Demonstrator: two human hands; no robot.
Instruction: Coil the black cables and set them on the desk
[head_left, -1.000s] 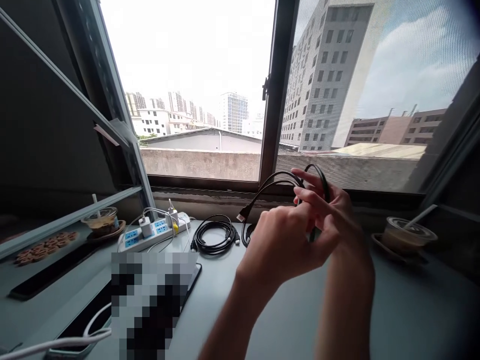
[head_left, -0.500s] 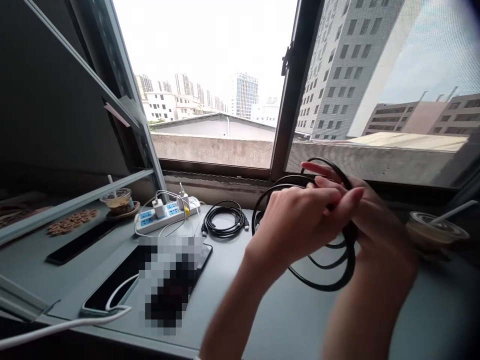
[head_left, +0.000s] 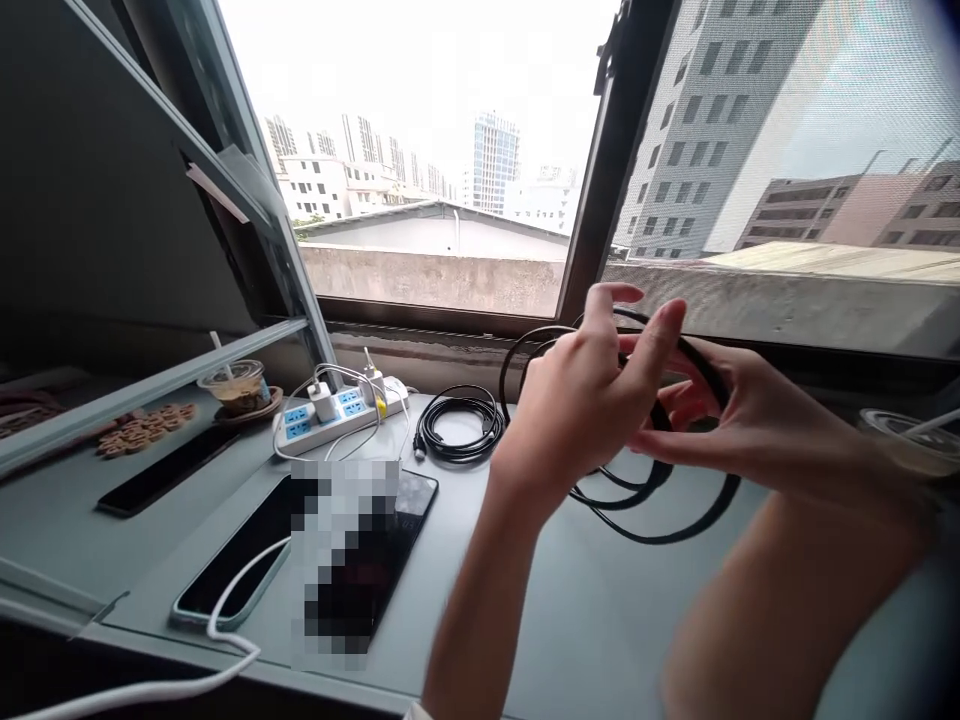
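A black cable (head_left: 652, 541) hangs in several loose loops between my two hands, above the right part of the table. My left hand (head_left: 589, 400) is closed around one side of the loops, its thumb raised; some of its fingers are hidden behind the palm. My right hand (head_left: 750, 410) grips the other side, with the loops passing between its thumb and fingers. A second black cable (head_left: 459, 458), neatly coiled, lies on the table to the left of my hands.
A white power strip (head_left: 319, 434) with plugged-in chargers sits by the window. Left of my arm lie a phone (head_left: 232, 570) and a dark, partly blurred tablet-like device (head_left: 409, 510). Plastic drink cups stand at the left (head_left: 238, 388) and far right (head_left: 900, 440). A white cord (head_left: 225, 610) crosses the front.
My hands have moved apart, the right one shifting rightward; before, they overlapped. My left thumb has lifted, and the cable loops have spread. The view has turned slightly.
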